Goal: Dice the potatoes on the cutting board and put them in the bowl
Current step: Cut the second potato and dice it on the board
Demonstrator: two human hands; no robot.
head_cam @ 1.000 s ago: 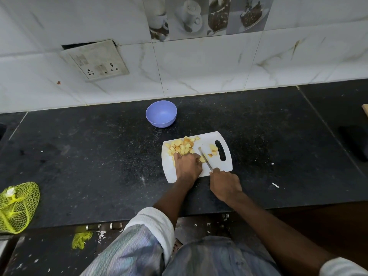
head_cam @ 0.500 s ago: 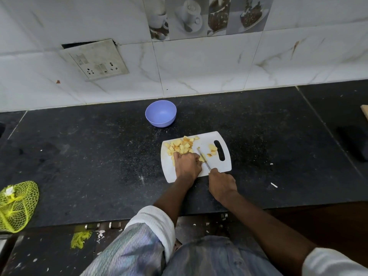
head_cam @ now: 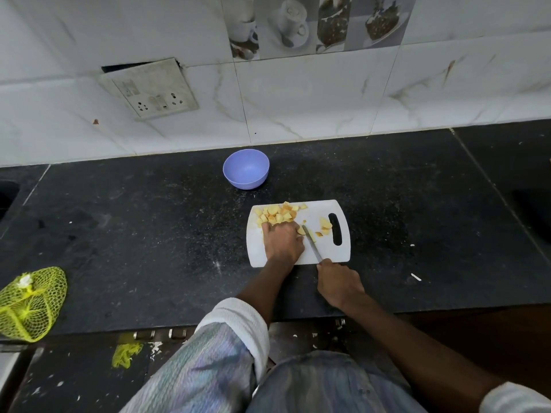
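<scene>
Hands first: right hand (head_cam: 338, 283) grips the knife (head_cam: 311, 242) at the cutting board's (head_cam: 331, 253) near edge, left hand (head_cam: 281, 241) curls over a potato piece (head_cam: 301, 231) touching the blade. Diced pile (head_cam: 277, 214) sits just past the fingers, purple bowl (head_cam: 246, 168) beyond the board, yellow net bag (head_cam: 29, 302) far left.

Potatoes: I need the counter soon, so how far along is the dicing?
Most potato is already diced in a pile on the cutting board. The left hand steadies a piece while the right hand cuts with the knife. The bowl looks empty, so transferring remains.
</scene>
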